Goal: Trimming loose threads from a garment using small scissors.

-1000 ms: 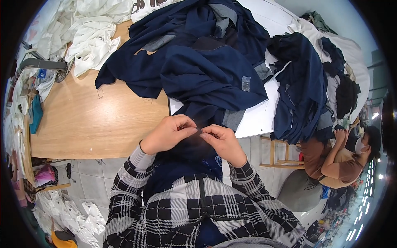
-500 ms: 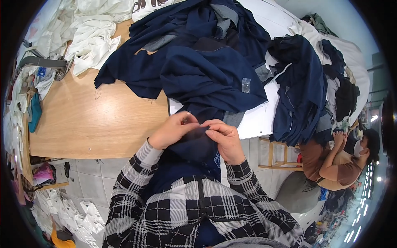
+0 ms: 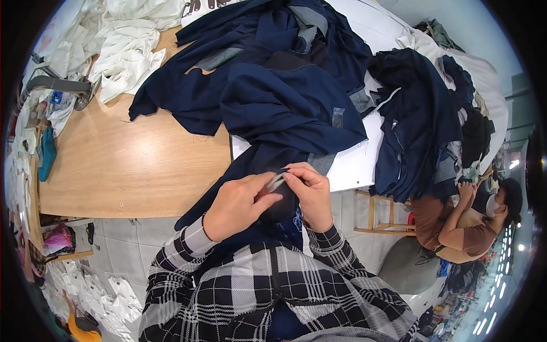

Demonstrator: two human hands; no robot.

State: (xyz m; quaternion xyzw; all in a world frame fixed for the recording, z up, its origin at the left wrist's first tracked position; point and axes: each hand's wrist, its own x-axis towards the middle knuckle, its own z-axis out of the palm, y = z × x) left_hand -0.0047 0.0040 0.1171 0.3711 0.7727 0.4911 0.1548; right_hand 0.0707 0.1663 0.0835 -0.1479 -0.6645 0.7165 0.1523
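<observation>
Navy cloth (image 3: 199, 219) runs from the table edge down over my lap, passing beneath both hands. My right hand (image 3: 310, 196) is closed in a pinch, thumb against forefinger, at a dark part of this cloth. Close on its left is my left hand (image 3: 242, 205), with the thumb bent inward and the fingers smeared by motion. A small pale, blurred shape shows between the two hands' fingertips; whether it is a fingertip or a separate thing, I cannot tell. Just beyond my hands a large heap of navy garments (image 3: 273, 102) lies on the table.
The wooden table (image 3: 125, 165) meets a white tabletop (image 3: 356, 171) on the right. More navy garments (image 3: 416, 125) hang over its right side. White cloth (image 3: 128, 57) lies at the far left. A masked person (image 3: 473, 222) sits at the right, near a wooden stool (image 3: 384, 219).
My left hand has dropped slightly nearer me and its fingers have blurred. My right hand stays almost in place. More navy cloth now shows left of my hands, between the table edge and my left sleeve.
</observation>
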